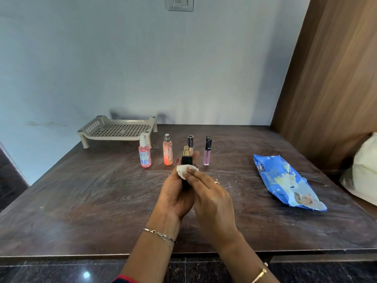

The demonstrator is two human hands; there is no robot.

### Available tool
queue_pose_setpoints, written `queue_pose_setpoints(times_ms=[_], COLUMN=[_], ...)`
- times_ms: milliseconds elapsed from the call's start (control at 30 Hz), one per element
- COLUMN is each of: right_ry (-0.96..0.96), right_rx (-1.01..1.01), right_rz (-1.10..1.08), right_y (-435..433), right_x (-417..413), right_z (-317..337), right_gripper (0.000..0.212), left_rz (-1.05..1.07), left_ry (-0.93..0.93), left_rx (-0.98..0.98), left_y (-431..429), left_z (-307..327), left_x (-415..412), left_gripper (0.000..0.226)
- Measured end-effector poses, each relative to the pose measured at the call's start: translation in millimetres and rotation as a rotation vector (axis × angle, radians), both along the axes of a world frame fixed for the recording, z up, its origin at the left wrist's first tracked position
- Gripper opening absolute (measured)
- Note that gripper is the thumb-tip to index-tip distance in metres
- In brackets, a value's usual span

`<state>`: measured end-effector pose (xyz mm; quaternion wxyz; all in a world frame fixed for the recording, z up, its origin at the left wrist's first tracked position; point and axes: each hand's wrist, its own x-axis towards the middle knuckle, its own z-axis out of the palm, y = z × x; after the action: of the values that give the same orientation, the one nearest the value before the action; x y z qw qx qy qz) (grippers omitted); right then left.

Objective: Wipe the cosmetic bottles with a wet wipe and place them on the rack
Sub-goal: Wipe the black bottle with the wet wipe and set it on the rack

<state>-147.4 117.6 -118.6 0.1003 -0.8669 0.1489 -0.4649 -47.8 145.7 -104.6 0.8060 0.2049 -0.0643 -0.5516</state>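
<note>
My left hand (176, 193) holds a black bottle with a gold cap (186, 159) upright above the table's middle. My right hand (212, 198) presses a white wet wipe (182, 170) against the bottle's side. Behind my hands stand a pink spray bottle (145, 155), an orange spray bottle (167, 153), a small tube with a black cap (190, 142) and a pink lip gloss tube (207, 152). A beige perforated rack (120, 129) stands at the back left of the table, with nothing on it.
A blue wet-wipe packet (285, 180) lies flat on the right of the dark wooden table (91, 201). A pale bag (365, 170) sits at the right edge by a wooden panel (330, 78). A wall is behind the table.
</note>
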Motion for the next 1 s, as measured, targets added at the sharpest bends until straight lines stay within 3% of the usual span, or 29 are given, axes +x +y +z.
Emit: queue_pose_setpoints(times_ms=[267, 433, 700, 767, 900, 1000], right_ry=[-0.099, -0.147, -0.116, -0.177, -0.483, -0.577], right_rx=[0.23, 0.138, 0.204, 0.384, 0.966, 0.963], right_rz=[-0.013, 0.027, 0.107, 0.152, 0.245, 0.217], right_y=[-7.0, 9.3, 7.6, 4.6, -3.9, -10.2], right_x=[16.1, -1.4, -15.5, -19.9, -17.2, -8.6], right_z=[17.6, -9.3, -15.8, -7.9, 15.5, 32.9], right_gripper=[0.047, 0.041, 0.041, 0.044, 0.042, 0.036], left_rz=[0.002, 0.001, 0.096, 0.12, 0.095, 0.094], left_ry=[0.0, 0.068, 0.123, 0.128, 0.152, 0.194], left_rx=[-0.031, -0.008, -0.014, -0.007, 0.005, 0.043], left_y=[3.3, -1.7, -0.8, -0.1, 2.6, 3.6], left_z=[8.7, -0.9, -7.3, -4.1, -2.0, -2.1], left_x=[-8.0, -1.5, -1.7, -0.7, -0.1, -2.4], left_gripper=[0.04, 0.04, 0.039, 0.03, 0.024, 0.036])
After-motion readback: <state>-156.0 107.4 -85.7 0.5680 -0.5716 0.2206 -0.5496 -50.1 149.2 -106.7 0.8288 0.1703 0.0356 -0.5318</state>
